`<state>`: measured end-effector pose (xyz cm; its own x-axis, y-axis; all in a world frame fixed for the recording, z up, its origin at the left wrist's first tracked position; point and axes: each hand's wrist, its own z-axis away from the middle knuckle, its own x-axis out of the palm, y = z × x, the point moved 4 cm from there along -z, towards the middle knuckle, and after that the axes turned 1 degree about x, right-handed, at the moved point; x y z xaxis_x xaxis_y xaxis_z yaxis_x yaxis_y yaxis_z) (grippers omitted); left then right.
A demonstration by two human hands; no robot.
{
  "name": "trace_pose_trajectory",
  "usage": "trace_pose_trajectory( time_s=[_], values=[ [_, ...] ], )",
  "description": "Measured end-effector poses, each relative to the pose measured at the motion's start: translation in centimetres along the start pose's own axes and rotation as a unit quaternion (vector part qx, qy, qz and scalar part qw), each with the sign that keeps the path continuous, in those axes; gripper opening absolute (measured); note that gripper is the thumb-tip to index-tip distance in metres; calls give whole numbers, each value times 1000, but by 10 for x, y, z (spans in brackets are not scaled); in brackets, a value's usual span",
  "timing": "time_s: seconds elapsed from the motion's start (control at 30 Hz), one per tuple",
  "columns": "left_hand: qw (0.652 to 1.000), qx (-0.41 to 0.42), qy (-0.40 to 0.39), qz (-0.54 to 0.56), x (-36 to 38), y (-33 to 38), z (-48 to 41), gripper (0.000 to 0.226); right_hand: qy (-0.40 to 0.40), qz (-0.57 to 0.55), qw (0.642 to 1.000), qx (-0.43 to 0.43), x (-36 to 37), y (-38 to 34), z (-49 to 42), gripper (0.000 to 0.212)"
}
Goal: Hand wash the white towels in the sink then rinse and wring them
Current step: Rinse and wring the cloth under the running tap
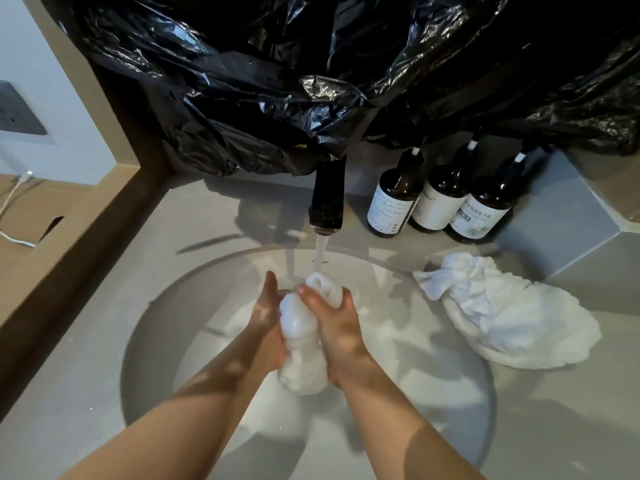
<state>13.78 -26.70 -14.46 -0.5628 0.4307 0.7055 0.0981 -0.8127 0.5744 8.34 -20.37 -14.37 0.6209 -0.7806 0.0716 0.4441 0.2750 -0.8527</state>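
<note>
A person is standing over a round sink set into a grey countertop, and both bare forearms are reaching into the bowl. A bunched white towel is being held upright between the two hands, above the middle of the basin. The right hand is gripping the towel's upper part, its thumb and fingers curling round the roll. The left hand is pressing against the towel's left side with its fingers lying close together and pointing toward the tap; whether its thumb is wrapping round the cloth cannot be told. Water is running from a dark faucet and landing on the top end of the towel. A second white towel is lying crumpled on the counter to the right, its edge overlapping the sink's rim. Three dark pump bottles with pale labels are standing side by side behind it, just right of the faucet. Crinkled black plastic sheeting is hanging across the wall above the faucet. A white cable is trailing over a wooden surface at far left
</note>
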Motion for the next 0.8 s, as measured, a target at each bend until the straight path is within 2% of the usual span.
trace_pose_trajectory(
  time_s=[0.03, 0.1, 0.17, 0.2, 0.27, 0.33, 0.4, 0.5, 0.57, 0.63, 0.7, 0.73, 0.8],
  values=[
    [999, 23, -26, 5, 8, 0, 4, 78, 4, 7, 1000, 0, -1, 1, -4, 60],
    [997, 46, -37, -54, 3, -3, 6, 60, 26, 32, 999, 6, -4, 2, -10, 49],
    [978, 58, 35, -195, -8, 3, 3, 43, 54, 19, 998, 26, -7, 3, -14, 42],
    [955, 67, 86, -277, -13, 7, 2, 39, 60, 11, 997, 38, -7, 2, -13, 41],
    [900, 109, 202, -369, -18, 18, 7, 33, 55, 29, 996, 63, -7, -4, -15, 58],
    [892, 94, 247, -367, -22, 23, 10, 32, 43, 75, 993, 78, -8, -10, -20, 79],
    [905, 51, 253, -338, -33, 23, 9, 29, 37, 163, 985, 51, -10, -22, -22, 75],
    [915, -14, 222, -338, -40, 28, 16, 45, 68, 227, 971, -33, -16, -46, -23, 67],
    [900, -22, 194, -389, -32, 33, 19, 54, 89, 176, 978, -70, -23, -59, -25, 37],
    [852, 10, 208, -480, -14, 44, 19, 64, 83, 149, 983, -74, -25, -67, -25, 28],
    [809, 56, 234, -537, 0, 55, 19, 81, 65, 158, 981, -91, -21, -72, -21, 33],
    [823, 45, 238, -513, 5, 56, 18, 86, 49, 165, 980, -102, -18, -73, -19, 37],
    [894, -45, 208, -395, 13, 49, 11, 89, -3, 176, 978, -111, -12, -72, -13, 43]
  ],
)
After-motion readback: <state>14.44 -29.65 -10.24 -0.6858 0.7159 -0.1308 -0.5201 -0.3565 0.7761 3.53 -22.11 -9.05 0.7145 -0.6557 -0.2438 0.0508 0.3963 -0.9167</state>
